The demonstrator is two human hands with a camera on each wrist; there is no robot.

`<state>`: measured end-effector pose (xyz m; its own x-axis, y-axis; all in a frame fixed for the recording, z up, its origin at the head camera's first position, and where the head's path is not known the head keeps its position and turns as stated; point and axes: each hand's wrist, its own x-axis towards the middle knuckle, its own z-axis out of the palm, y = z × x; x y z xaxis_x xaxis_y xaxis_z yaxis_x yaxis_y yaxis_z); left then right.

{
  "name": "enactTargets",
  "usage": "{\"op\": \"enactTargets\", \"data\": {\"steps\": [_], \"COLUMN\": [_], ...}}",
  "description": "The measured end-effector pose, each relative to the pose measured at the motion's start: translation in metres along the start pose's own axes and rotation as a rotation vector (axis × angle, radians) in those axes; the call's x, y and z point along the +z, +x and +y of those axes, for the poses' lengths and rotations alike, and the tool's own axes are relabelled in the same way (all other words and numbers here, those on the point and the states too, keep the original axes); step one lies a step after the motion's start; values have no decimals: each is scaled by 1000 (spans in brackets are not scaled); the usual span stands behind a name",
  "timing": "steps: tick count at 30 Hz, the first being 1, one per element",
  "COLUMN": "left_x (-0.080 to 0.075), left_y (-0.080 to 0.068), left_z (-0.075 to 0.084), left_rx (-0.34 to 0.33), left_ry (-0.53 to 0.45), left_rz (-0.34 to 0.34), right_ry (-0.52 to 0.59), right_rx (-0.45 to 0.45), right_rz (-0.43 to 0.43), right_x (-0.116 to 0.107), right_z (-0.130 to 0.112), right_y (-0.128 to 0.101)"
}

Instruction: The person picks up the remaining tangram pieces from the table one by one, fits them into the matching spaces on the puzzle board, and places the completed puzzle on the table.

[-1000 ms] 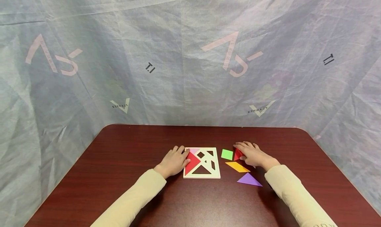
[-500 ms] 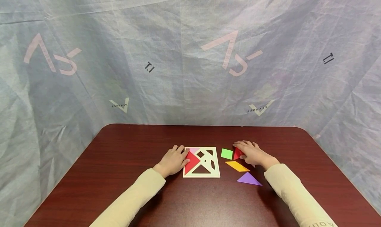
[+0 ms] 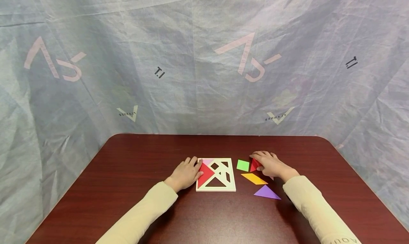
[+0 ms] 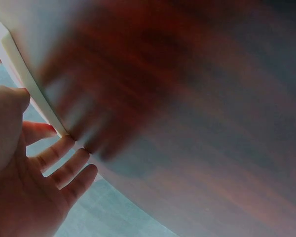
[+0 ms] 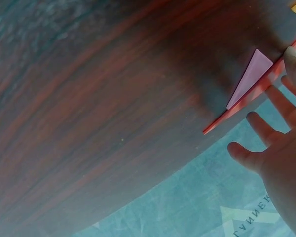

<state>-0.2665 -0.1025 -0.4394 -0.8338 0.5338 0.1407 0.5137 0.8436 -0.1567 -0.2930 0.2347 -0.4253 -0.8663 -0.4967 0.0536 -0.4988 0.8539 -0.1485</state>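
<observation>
In the head view, my left hand (image 3: pixel 185 173) rests at the left side of a white tangram board (image 3: pixel 231 187). Its fingers are spread and touch the board's edge in the left wrist view. A red triangle (image 3: pixel 206 173) and a pink piece (image 3: pixel 207 161) lie in the board; other cut-outs show dark table. My right hand (image 3: pixel 271 166) pinches another red triangle (image 3: pixel 254 164) between thumb and fingers, partly hidden by the hand. A pink triangle (image 5: pixel 250 79) lies beside it in the right wrist view, mostly covered in the head view.
Between board and right hand lies a green square (image 3: pixel 243 165). A yellow parallelogram (image 3: pixel 254 178) and a purple triangle (image 3: pixel 267 192) lie nearer the front. Everything sits on a dark red-brown table (image 3: pixel 143 151), with a grey cloth (image 3: pixel 191 95) hanging behind.
Both hands stay in place, and the pieces keep their positions. Only a very slight shift of the whole head view shows.
</observation>
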Motion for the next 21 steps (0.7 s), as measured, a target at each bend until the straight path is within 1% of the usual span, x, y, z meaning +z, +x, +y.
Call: {"op": "enactTargets", "data": {"steps": [7, 12, 21], "left_x": [4, 4, 2], "left_y": [0, 0, 0], "left_z": [0, 0, 0], "left_rx": [7, 13, 12], "left_ry": [25, 36, 24], "left_rz": [32, 27, 19], "right_ry": [9, 29, 55], "right_rx": [2, 2, 0], "right_rz": [1, -4, -6], "right_x": [1, 0, 1], "right_z": [0, 1, 1], "right_y": [3, 4, 4]}}
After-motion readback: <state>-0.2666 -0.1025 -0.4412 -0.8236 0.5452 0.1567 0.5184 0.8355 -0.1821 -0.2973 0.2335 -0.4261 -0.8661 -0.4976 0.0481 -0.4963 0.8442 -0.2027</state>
